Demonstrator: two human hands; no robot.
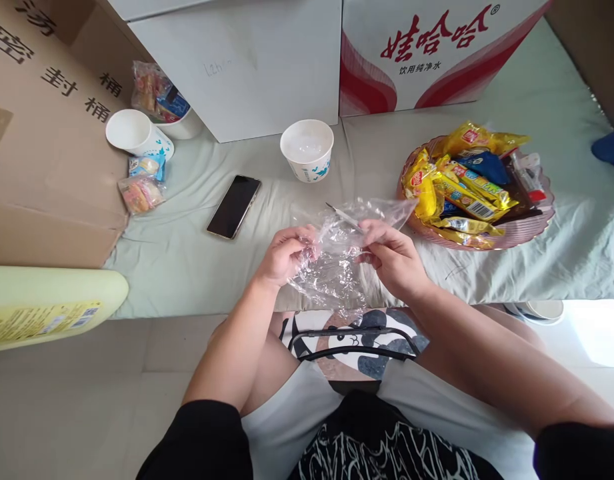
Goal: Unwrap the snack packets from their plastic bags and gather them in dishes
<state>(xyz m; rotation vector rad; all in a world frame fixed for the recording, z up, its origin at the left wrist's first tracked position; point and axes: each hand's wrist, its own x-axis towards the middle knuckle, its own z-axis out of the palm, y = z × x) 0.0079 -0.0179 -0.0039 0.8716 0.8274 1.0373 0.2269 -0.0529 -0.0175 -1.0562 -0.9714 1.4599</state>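
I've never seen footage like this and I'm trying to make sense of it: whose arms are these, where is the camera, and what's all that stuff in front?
There is no machine here. The single picture comes from a camera worn on a person's head, looking down at their own arms and lap. The left hand and right hand both grip a crumpled clear plastic bag, held just above a surface covered in pale green cloth. On that cloth lie a dark phone, a white paper cup, a second cup on its side, some small wrapped snacks, and a pink dish heaped with yellow snack packets. Cardboard boxes stand behind.
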